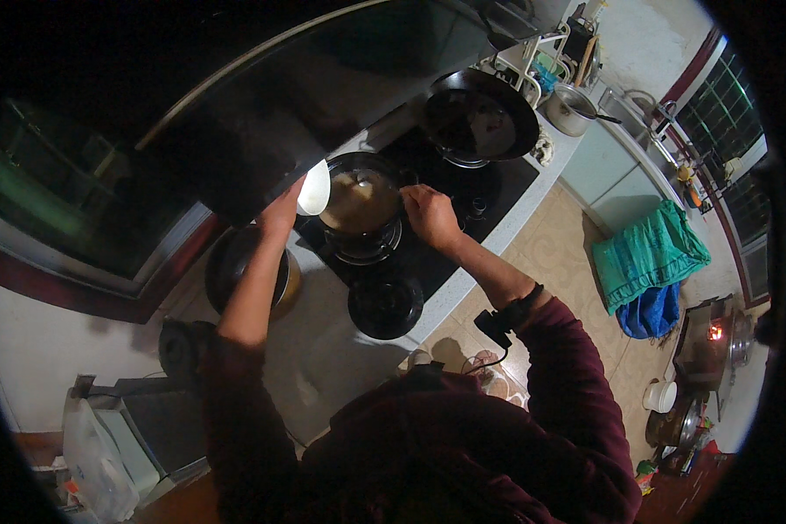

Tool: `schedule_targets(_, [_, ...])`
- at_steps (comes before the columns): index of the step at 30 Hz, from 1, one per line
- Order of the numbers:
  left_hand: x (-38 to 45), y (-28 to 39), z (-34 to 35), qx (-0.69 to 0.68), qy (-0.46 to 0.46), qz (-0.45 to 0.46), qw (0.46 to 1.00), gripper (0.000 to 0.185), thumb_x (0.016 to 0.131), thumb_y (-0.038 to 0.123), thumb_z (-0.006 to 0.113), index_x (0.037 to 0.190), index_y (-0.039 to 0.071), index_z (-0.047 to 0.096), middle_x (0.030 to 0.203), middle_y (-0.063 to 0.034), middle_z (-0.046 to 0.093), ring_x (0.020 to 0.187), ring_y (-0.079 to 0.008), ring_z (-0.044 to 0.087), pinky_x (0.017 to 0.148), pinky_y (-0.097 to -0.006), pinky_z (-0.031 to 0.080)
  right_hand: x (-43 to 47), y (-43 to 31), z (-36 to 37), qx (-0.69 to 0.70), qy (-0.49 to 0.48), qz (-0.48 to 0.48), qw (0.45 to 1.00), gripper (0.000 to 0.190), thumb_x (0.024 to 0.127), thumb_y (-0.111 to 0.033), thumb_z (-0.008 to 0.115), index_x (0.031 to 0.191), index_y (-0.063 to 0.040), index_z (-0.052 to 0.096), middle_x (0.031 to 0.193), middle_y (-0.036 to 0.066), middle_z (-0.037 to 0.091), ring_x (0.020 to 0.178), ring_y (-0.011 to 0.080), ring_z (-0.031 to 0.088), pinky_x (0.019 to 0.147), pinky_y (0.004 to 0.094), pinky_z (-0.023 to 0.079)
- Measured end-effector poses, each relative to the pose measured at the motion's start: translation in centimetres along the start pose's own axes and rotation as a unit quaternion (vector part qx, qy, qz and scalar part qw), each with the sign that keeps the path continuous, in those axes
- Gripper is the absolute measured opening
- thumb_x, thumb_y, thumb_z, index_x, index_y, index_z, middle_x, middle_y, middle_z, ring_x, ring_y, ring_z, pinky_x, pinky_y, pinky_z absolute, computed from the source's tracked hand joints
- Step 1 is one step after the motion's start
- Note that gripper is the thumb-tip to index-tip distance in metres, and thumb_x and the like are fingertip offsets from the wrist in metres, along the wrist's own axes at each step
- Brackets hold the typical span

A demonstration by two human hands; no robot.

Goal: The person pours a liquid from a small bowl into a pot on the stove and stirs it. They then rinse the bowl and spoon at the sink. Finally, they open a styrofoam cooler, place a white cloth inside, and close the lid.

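A dark pot [360,213] with cloudy liquid and pale pieces in it stands on the near burner of a black glass gas cooktop [439,259]. My left hand [280,213], partly behind the range hood's edge, holds a white bowl [314,190] at the pot's left rim. My right hand [428,213] is closed at the pot's right side, on what looks like the handle of a metal ladle [363,179] whose end shows in the pot. A black round lid [385,306] lies near the cooktop's lower corner.
A large wok [521,128] sits on the far burner. Another dark pot [226,268] stands below my left forearm. The dark range hood [314,85] overhangs the cooktop. Beyond the wok are a metal pot [568,121] and a sink [635,124]. A green sack [648,252] rests on the floor.
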State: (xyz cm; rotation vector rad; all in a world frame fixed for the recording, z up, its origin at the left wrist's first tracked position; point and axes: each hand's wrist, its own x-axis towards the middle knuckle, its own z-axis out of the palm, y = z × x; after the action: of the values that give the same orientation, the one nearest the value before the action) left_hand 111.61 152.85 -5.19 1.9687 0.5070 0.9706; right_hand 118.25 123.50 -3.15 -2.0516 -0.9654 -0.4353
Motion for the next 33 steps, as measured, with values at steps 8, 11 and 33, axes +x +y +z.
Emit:
schedule_targets(8, [-0.7, 6.2, 0.2, 0.155, -0.103, -0.11, 0.976, 0.058, 0.069, 0.057, 0.073, 0.096, 0.005, 0.069, 0.094, -0.0119, 0.07, 0.089, -0.0281, 0.066, 0.078, -0.0364, 0.049, -1.0, 0.8, 0.3, 0.21, -0.021, 0.378, 0.901, 0.016, 0.089, -0.009, 0.055, 0.094, 0.003, 0.063, 0.077, 0.017, 0.066, 0.061, 0.0275, 0.066, 0.055, 0.0347, 0.054])
schedule_targets(11, [-0.7, 7.7, 0.5, 0.167, -0.119, -0.107, 0.973, 0.064, 0.067, 0.06, 0.072, 0.1, 0.005, 0.068, 0.096, -0.0161, 0.069, 0.091, -0.0334, 0.065, 0.079, -0.0406, 0.05, -0.4, 1.5, -0.2, 0.346, 0.056, 0.495, 0.795, 0.018, 0.091, -0.012, 0.055, 0.094, 0.004, 0.063, 0.071, 0.012, 0.063, 0.054, 0.02, 0.064, 0.049, 0.0291, 0.051])
schedule_targets(33, [0.9, 6.1, 4.3, 0.073, -0.195, -0.283, 0.936, 0.07, 0.072, 0.058, 0.068, 0.121, 0.009, 0.057, 0.108, -0.009, 0.063, 0.094, -0.0246, 0.063, 0.054, -0.0385, 0.053, 3.4, -3.3, -0.8, 0.305, 0.045, 0.364, 0.879, 0.019, 0.093, -0.011, 0.054, 0.099, 0.006, 0.062, 0.069, 0.009, 0.06, 0.058, 0.0174, 0.062, 0.052, 0.0282, 0.051])
